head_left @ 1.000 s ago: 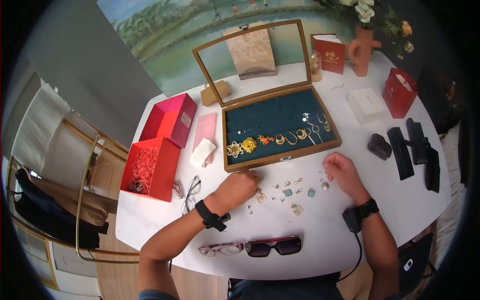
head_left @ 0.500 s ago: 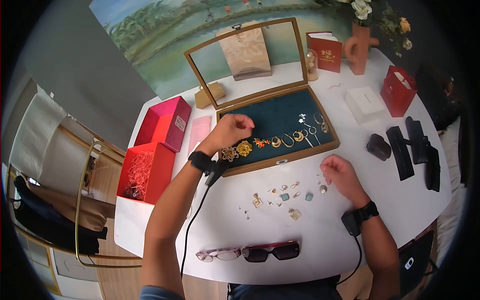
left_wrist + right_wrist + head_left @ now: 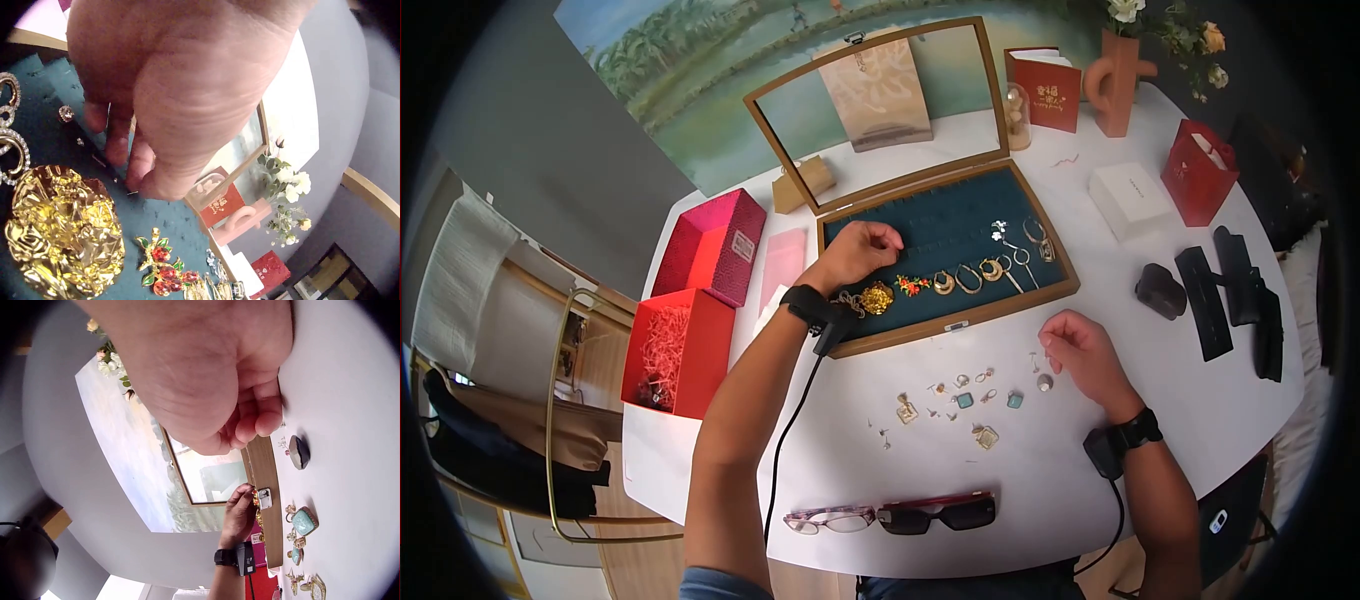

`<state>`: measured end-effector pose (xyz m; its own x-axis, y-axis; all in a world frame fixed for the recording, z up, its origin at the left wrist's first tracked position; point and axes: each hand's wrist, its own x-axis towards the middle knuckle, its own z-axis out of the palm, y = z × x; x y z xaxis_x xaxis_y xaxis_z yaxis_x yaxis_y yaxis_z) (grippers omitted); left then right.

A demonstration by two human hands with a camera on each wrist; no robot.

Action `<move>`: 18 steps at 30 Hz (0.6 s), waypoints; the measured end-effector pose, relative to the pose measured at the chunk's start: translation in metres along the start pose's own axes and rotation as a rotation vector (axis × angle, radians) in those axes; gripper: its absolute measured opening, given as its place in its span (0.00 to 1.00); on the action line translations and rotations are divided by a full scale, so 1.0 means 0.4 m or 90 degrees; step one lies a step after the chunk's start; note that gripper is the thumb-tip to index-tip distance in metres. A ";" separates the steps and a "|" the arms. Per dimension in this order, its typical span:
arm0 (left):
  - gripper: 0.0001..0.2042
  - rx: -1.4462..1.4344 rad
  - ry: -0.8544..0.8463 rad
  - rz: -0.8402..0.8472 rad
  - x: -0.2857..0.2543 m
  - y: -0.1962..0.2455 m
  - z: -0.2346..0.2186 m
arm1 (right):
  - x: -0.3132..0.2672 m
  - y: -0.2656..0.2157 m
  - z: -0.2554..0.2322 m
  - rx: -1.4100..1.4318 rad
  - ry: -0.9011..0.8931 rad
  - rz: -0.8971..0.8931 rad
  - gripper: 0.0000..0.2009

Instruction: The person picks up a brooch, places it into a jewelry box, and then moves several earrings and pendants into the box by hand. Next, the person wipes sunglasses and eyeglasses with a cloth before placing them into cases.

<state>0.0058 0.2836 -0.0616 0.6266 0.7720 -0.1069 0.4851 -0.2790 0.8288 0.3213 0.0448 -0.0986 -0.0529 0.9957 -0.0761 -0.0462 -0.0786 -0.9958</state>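
Observation:
My left hand (image 3: 858,255) is over the left part of the green-lined jewelry box (image 3: 1045,290). In the left wrist view its thumb and fingertips pinch a tiny stud earring (image 3: 132,192), mostly hidden, right at the lining. A row of small studs sits beside it, one with a clear stone (image 3: 65,114). A gold flower brooch (image 3: 65,231) and a red-and-green floral brooch (image 3: 164,265) lie close by. My right hand (image 3: 1083,350) rests on the white table with loosely curled fingers, holding nothing, near a ring with a dark faceted stone (image 3: 299,452).
Loose earrings and rings, including a turquoise square piece (image 3: 965,400), lie before the box. Glasses (image 3: 830,520) and sunglasses (image 3: 937,514) are at the front edge. A red box (image 3: 705,350) stands left; a white box (image 3: 1128,203) and dark cases (image 3: 1203,305) are right.
My left hand has moved from the table by the loose jewelry up over the box, then slightly lower toward the lining. The right hand has stayed in place. The head view has shifted slightly.

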 end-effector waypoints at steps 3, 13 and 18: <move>0.05 0.004 -0.016 0.010 0.004 -0.006 0.000 | 0.001 0.000 -0.001 0.002 -0.001 -0.005 0.02; 0.06 0.111 0.099 0.067 -0.136 0.116 -0.009 | -0.001 0.001 -0.001 -0.008 0.000 -0.020 0.03; 0.08 0.268 -0.120 0.050 -0.347 0.179 0.097 | -0.037 -0.068 0.026 0.015 -0.039 -0.033 0.04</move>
<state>-0.0230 0.1344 -0.0088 0.7520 0.6331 -0.1835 0.6132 -0.5698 0.5470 0.3130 0.0316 -0.0698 -0.1105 0.9937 -0.0209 -0.0741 -0.0292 -0.9968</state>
